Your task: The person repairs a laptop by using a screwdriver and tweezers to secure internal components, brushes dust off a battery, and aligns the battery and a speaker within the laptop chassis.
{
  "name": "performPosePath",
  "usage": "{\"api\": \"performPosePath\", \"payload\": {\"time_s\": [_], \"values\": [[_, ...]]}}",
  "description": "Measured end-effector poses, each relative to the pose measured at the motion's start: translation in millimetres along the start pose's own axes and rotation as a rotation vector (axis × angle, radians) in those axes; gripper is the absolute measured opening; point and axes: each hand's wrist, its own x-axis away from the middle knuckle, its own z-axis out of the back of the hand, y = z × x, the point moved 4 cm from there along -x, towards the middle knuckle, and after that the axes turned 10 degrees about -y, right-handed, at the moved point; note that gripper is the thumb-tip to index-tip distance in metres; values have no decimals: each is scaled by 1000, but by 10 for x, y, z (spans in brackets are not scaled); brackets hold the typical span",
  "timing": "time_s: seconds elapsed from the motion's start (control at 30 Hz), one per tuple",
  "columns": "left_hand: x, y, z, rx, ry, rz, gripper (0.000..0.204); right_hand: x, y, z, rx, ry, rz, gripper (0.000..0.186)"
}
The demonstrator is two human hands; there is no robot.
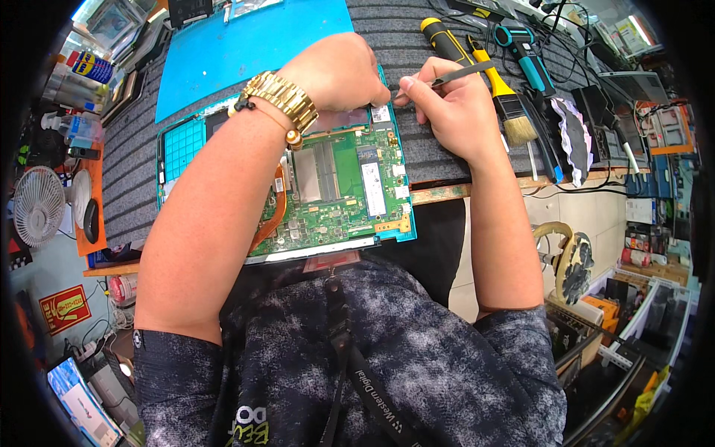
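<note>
The laptop [328, 186] lies opened on the table [432, 149], its near edge overhanging. The left hand [335, 71] rests curled on its far edge. The right hand [447, 104] pinches tweezers [462, 72] at that corner; a brush [506, 104] lies just beside.

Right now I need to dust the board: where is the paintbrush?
In the head view the yellow-handled paintbrush lies on the grey mat, on the person's right, just beyond the right hand and beside a yellow-and-black screwdriver.
</note>
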Motion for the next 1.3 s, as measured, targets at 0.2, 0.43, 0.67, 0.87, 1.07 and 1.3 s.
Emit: {"api": "performPosePath", "payload": {"time_s": [0.2,0.43,0.67,0.87,1.07,1.3], "values": [[-40,-15,-2,-5,2,-15,39,62,-29,-32,133,16,124,23],[-61,18,-28,4,-43,25,25,111,-208,-81,290,-32,321,19],[-40,-5,-6,45,-48,17,23,122,-151,-77,252,-9,338,18],[-38,-6,-7,-17,-9,12,26,113,-62,-43,178,28,241,22],[-41,-36,-5,-20,-12,9,26,106,-56,-46,182,15,226,23],[-7,-40,14,9,-22,5,23,90,-14,-43,141,8,218,23]]}}
